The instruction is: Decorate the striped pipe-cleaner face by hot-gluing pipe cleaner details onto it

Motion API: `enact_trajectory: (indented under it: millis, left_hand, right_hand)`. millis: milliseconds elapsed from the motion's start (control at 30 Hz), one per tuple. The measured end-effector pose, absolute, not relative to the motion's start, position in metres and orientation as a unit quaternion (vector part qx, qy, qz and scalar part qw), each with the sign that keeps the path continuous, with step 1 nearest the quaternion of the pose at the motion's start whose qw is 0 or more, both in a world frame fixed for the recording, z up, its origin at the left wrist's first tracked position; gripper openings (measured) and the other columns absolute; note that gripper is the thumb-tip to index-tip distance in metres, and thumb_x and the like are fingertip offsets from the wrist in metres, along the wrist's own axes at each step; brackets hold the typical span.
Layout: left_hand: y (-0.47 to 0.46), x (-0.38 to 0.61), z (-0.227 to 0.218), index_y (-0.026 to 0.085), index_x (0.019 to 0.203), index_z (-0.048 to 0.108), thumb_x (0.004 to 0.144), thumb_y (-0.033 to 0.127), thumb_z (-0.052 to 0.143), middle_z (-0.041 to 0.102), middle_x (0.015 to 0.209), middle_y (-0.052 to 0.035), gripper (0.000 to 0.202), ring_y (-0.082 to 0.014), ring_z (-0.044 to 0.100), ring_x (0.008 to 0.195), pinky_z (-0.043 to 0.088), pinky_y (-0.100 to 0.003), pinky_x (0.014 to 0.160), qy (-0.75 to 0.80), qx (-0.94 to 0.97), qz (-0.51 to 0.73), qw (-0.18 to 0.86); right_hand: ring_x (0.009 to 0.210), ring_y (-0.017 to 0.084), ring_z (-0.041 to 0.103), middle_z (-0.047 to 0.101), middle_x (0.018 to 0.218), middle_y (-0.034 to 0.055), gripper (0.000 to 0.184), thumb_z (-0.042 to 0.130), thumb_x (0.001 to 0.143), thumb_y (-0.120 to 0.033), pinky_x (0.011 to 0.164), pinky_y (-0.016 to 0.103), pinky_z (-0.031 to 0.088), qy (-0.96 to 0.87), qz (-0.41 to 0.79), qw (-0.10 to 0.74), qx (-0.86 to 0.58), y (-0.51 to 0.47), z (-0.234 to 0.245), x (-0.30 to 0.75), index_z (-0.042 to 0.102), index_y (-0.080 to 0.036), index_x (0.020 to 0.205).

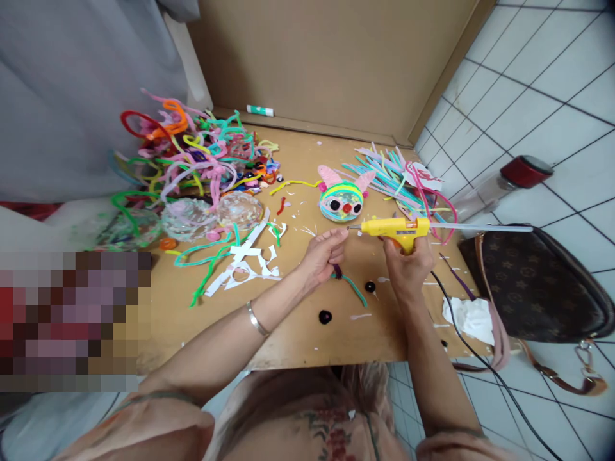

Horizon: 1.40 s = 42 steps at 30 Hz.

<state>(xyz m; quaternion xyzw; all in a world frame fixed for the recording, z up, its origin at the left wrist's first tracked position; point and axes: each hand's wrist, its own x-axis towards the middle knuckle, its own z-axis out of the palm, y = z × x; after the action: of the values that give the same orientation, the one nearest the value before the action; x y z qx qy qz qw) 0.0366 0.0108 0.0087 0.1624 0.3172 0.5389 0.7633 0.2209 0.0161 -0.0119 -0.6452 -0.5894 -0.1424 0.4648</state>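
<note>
Yellow plastic formed the body of a glue gun, held over the table with its nozzle toward nine o'clock. The person's right hand was wrapped closely round its handle; how far the trigger was pressed could not be told. A translucent glue stick jutted out toward three.

At the nozzle's eight o'clock, the person's left hand had thumb and forefinger drawn together close by the tip; whatever they pinched was too small to make out. Just below the curled fingers showed a dark purple piece, whether gripped or not being unclear.

From the nozzle, a decorated ball with pink ears sat near eleven o'clock, a bundle of pipe cleaners at one, and a tangled heap at ten. One black disc lay at seven.
</note>
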Motion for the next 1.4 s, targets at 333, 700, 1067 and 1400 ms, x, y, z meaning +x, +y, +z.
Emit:
enact_trajectory:
  millis: [333, 700, 1067, 1400]
  left_hand:
    - [0.0120, 0.0373, 0.0073, 0.016, 0.068, 0.052, 0.062, 0.023, 0.094, 0.026, 0.050, 0.0147, 0.043, 0.0007, 0.018, 0.041, 0.011, -0.014, 0.042, 0.315, 0.163, 0.541, 0.763]
    - [0.0122, 0.0368, 0.0081, 0.016, 0.067, 0.051, 0.062, 0.022, 0.094, 0.027, 0.050, 0.0143, 0.043, 0.0010, 0.018, 0.041, 0.011, -0.014, 0.042, 0.314, 0.164, 0.543, 0.762]
    - [0.0113, 0.0373, 0.0081, 0.015, 0.070, 0.056, 0.057, 0.025, 0.096, 0.028, 0.049, 0.0146, 0.043, 0.0008, 0.019, 0.041, 0.011, -0.015, 0.042, 0.312, 0.167, 0.547, 0.758]
    - [0.0127, 0.0380, 0.0085, 0.015, 0.068, 0.054, 0.058, 0.025, 0.096, 0.026, 0.049, 0.0147, 0.044, 0.0009, 0.019, 0.041, 0.010, -0.015, 0.042, 0.319, 0.166, 0.543, 0.759]
  right_hand:
    - [0.074, 0.023, 0.059, 0.063, 0.080, 0.0038, 0.028, 0.068, 0.080, -0.046, 0.071, 0.036, 0.049, -0.593, -0.136, 0.461, -0.646, 0.0163, -0.0154, 0.2221, 0.059, -0.022, 0.091]
    - [0.069, 0.021, 0.055, 0.061, 0.077, 0.0023, 0.028, 0.067, 0.080, -0.049, 0.067, 0.034, 0.047, -0.592, -0.128, 0.461, -0.648, 0.0166, -0.0156, 0.2244, 0.058, -0.023, 0.086]
    - [0.067, 0.021, 0.054, 0.059, 0.074, 0.0016, 0.026, 0.066, 0.078, -0.049, 0.066, 0.034, 0.048, -0.589, -0.132, 0.474, -0.641, 0.0172, -0.0155, 0.2230, 0.056, -0.025, 0.084]
    - [0.074, 0.023, 0.061, 0.068, 0.083, 0.0057, 0.028, 0.064, 0.080, -0.046, 0.071, 0.035, 0.051, -0.593, -0.137, 0.476, -0.635, 0.0183, -0.0177, 0.2247, 0.062, -0.022, 0.094]
